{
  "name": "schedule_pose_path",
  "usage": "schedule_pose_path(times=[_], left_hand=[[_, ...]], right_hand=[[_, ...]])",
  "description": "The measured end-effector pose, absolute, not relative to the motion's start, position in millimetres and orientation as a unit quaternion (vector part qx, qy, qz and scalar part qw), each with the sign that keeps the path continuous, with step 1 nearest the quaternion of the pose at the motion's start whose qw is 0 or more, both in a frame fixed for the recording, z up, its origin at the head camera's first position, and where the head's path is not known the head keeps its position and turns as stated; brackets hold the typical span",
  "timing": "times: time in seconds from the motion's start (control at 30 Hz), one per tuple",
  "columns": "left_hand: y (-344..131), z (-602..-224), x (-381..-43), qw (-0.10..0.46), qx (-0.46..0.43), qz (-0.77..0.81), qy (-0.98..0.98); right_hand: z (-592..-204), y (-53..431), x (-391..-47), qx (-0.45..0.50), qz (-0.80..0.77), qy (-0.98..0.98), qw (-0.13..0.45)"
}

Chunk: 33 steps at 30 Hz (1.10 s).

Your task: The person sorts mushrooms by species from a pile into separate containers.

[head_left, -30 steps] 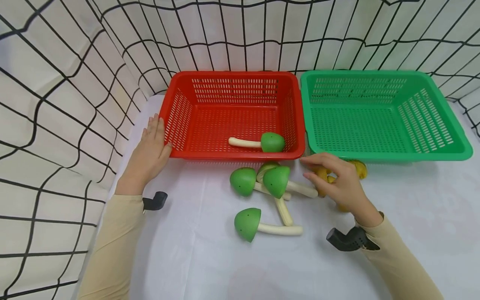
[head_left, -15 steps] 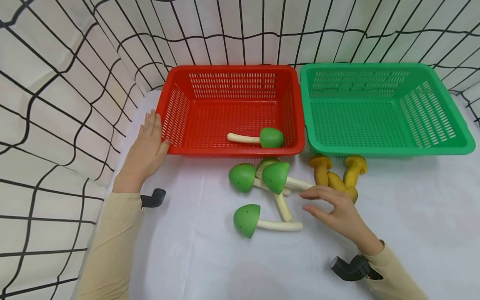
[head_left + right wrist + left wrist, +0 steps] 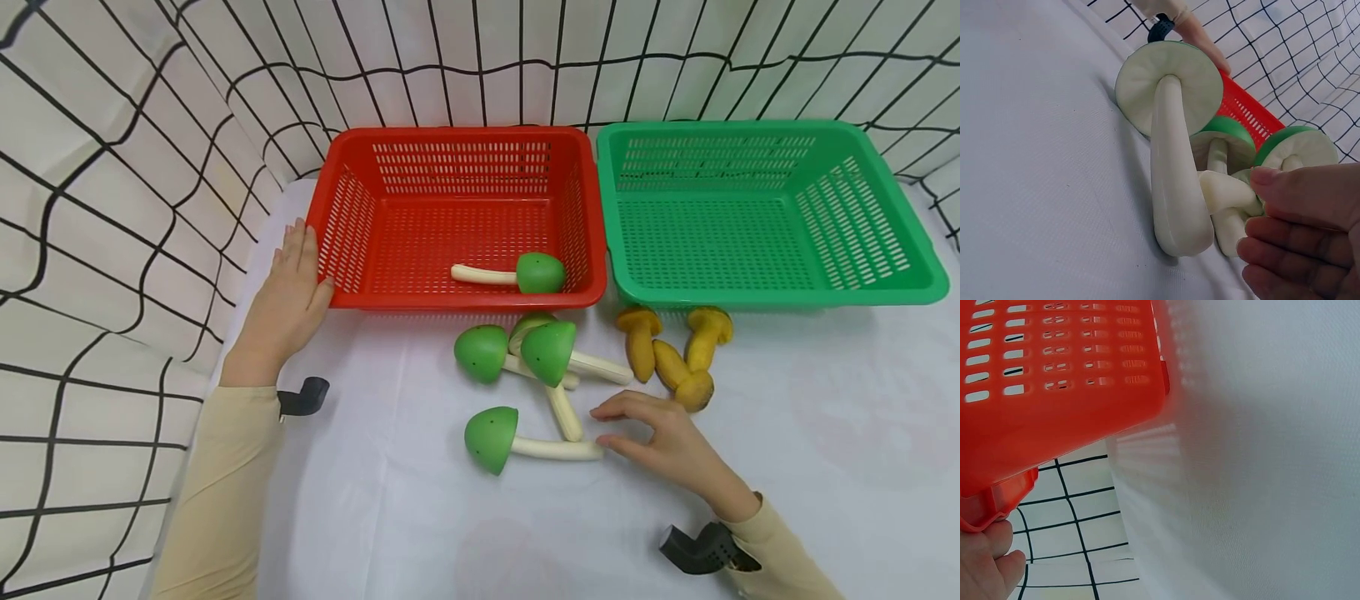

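Observation:
My left hand (image 3: 283, 312) rests with straight fingers against the left end of the red basket (image 3: 465, 301), thumb at its front corner. In the left wrist view, this hand (image 3: 988, 562) touches the basket's rim. My right hand (image 3: 660, 442) hovers with thumb and forefinger apart, holding nothing. Its thumb tip is right at the stem end of the nearest green-capped toy mushroom (image 3: 491, 440). The right wrist view shows that mushroom's pale stem (image 3: 1175, 181) beside the fingers. Several more green-capped mushrooms (image 3: 549, 354) lie piled behind it. One green-capped mushroom (image 3: 540, 273) lies inside the red basket.
Right of the red basket stands a green basket (image 3: 787, 297). Several yellow-brown toy mushrooms (image 3: 640, 346) lie before it on the white cloth (image 3: 420, 533). Black wire mesh (image 3: 480, 72) over white sheeting borders the back and left.
My right hand has come away from beside the yellow mushrooms, back toward me, to the front mushroom's stem end. My left hand stays at the red basket. The head view has shifted slightly.

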State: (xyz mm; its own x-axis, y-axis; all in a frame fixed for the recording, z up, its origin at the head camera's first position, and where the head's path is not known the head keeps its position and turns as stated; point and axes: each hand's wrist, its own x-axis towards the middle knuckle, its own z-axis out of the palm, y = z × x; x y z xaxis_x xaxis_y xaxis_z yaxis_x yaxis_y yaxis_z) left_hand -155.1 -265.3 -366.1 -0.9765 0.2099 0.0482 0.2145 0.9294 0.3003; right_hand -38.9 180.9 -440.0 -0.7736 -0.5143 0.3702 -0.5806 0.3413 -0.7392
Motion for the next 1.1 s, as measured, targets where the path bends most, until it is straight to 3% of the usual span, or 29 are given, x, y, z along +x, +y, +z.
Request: schedule_pose_path(times=[0.37, 1.1], left_hand=[[-264.0, -364.8, -155.0, 0.009, -0.106, -0.154, -0.982], [-262.4, -363.8, -153.8, 0.005, -0.100, -0.155, -0.983]], right_hand=[[-445.2, 178.7, -35.4, 0.340, 0.438, -0.831, -0.029], [-444.9, 180.6, -37.3, 0.358, 0.406, -0.837, -0.076]])
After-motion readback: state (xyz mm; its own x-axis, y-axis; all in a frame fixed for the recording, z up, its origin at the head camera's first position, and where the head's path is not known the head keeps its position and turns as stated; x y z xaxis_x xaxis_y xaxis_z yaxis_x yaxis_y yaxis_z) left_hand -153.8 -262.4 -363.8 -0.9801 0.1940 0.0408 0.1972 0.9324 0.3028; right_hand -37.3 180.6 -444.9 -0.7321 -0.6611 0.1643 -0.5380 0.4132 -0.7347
